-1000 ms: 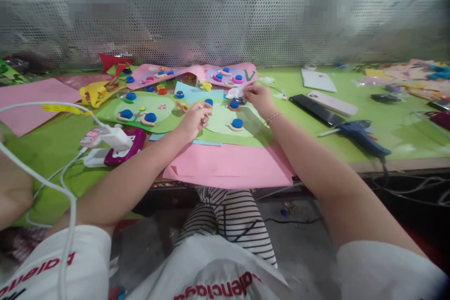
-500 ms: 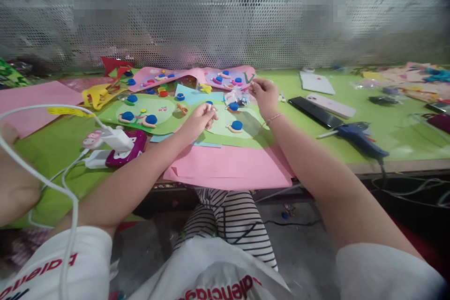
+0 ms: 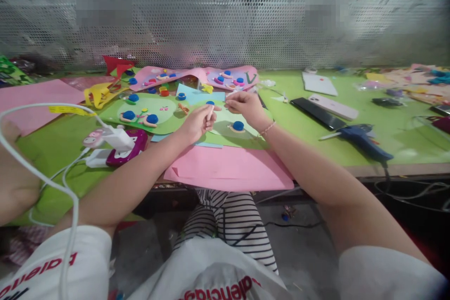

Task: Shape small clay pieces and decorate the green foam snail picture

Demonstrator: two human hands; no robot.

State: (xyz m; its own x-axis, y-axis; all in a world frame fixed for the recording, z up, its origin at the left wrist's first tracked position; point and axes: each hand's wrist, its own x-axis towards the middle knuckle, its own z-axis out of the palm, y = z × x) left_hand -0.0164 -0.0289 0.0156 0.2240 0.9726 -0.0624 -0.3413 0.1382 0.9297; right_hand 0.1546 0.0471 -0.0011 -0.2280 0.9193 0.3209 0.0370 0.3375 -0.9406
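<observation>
Left hand, centre of frame: fingers half curled, pale bit at tips; cannot tell if held piece or thumb itself
Right hand, just right: thumb and forefinger near together; cannot tell if anything pinched
Green card below both, centre; blue-shelled snail near right hand could get knocked askew if hand dips and glue is weak
Pink sheet, lower centre, overhangs; lap bump could shift card
White cable, lower left, could snag left sleeve
</observation>
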